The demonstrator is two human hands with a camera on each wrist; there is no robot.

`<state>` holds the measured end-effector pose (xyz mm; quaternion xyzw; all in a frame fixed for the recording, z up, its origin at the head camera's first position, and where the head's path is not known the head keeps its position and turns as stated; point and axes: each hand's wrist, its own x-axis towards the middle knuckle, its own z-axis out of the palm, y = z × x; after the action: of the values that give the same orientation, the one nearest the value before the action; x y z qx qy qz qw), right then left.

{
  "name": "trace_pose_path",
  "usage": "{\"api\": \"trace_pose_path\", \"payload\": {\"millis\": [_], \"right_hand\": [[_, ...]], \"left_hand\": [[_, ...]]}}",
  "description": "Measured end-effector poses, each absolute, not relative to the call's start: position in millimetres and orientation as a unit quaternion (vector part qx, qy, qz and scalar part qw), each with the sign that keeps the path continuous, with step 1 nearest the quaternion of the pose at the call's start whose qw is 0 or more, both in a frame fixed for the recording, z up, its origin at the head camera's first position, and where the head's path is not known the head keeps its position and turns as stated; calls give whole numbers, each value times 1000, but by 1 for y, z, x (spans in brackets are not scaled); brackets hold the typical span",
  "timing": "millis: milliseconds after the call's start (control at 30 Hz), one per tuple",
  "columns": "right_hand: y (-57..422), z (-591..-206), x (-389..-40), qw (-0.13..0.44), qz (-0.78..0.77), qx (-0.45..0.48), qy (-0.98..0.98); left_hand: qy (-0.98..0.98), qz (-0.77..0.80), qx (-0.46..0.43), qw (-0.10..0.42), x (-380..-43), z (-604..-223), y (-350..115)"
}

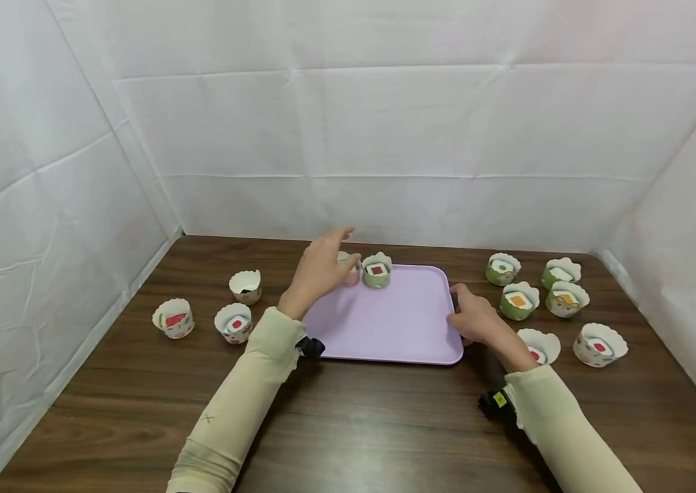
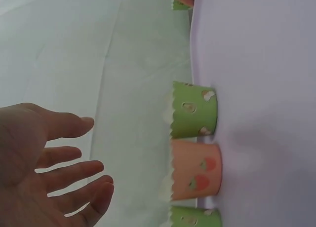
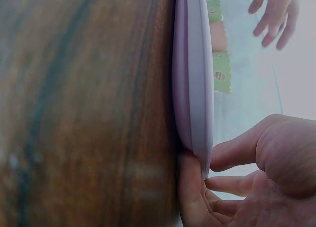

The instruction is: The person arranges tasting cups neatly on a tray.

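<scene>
Left hand: my left hand (image 1: 318, 268) hovers over the far left part of the tray (image 1: 388, 322), thumb and fingers apart, near the cups there but not touching them.
Right hand: my right hand (image 1: 476, 316) is clamped on the tray's right edge, thumb above the rim and a finger beneath.
Tray: lilac, lying on the brown wooden table (image 1: 348, 424).
Cups on the tray: a green cup (image 1: 377, 276), a pink cup (image 2: 196, 172) and another green cup (image 2: 195, 218) stand upright, close together, by the far rim.
Left of the tray: three patterned paper cups (image 1: 235, 327).
Right of the tray: six more filled cups (image 1: 517, 302).
</scene>
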<state>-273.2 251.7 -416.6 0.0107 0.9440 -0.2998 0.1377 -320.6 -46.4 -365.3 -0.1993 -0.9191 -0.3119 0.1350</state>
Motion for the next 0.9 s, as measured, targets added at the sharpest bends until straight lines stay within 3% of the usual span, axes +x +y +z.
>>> {"api": "trace_pose_path", "payload": {"millis": [233, 500, 700, 900], "right_hand": [[251, -418, -274, 139, -305, 8, 942], [253, -418, -275, 135, -298, 7, 945], [254, -418, -275, 135, -294, 7, 946], [254, -420, -275, 134, -291, 8, 947]], "left_hand": [[-901, -348, -170, 196, -309, -361, -85], [-905, -331, -145, 224, -298, -362, -145], [-916, -325, -121, 200, -293, -371, -185], [-936, -310, -97, 139, -295, -380, -210]]}}
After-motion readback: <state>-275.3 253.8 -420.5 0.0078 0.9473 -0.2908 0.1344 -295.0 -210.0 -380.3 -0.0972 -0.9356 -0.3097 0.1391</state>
